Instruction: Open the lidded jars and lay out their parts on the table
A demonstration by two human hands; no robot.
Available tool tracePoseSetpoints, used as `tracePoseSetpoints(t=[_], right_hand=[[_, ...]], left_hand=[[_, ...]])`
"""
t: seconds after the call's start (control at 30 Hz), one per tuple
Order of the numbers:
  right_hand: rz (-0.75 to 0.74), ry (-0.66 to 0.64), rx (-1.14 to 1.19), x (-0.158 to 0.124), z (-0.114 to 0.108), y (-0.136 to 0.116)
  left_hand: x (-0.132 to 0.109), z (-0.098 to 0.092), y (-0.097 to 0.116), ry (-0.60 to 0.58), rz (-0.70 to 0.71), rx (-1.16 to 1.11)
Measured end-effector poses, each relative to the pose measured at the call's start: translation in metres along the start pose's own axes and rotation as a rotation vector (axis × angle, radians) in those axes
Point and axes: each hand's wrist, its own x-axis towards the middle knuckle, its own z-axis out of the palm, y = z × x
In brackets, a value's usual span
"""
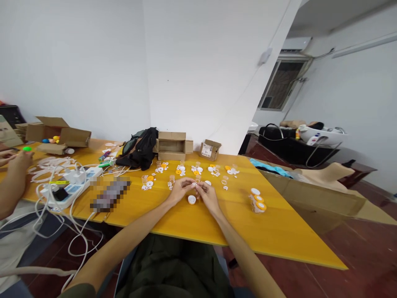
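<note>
My left hand point(180, 189) and my right hand point(208, 197) meet above the middle of the table. Their fingertips pinch a small white piece point(194, 185), whose kind is too small to make out. Just below the fingers stands a round white part with an orange rim point(192, 200). Behind my hands lie groups of small white parts, white and orange discs point(150, 178) and clear cups point(144, 179). To the right, several clear containers with orange-and-white lids point(260, 205) stand in a row.
An open cardboard box point(172, 146), a smaller carton point(210, 150) and a black backpack point(139, 147) line the table's back. At left are a power strip point(74, 188) with loose cables and a blurred-out device point(110, 195). Another person's hand point(23, 159) holds a green ball.
</note>
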Motion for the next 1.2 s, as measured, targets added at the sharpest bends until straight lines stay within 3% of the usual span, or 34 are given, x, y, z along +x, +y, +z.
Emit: tracePoseSetpoints(t=[0.23,0.77,1.0,1.2], right_hand=[[-0.035,0.01,-0.013,0.001,-0.002,0.006],[0.045,-0.072,0.036,-0.002,-0.007,0.002],[0.075,-0.108,0.087,-0.005,-0.006,-0.005],[0.141,-0.154,0.182,-0.004,-0.005,-0.007]], left_hand=[[-0.002,0.001,0.001,0.0,-0.016,0.029],[-0.005,-0.001,0.007,-0.04,-0.096,-0.038],[-0.004,0.001,0.003,-0.058,0.032,0.097],[-0.005,0.002,-0.001,0.003,0.22,0.264]])
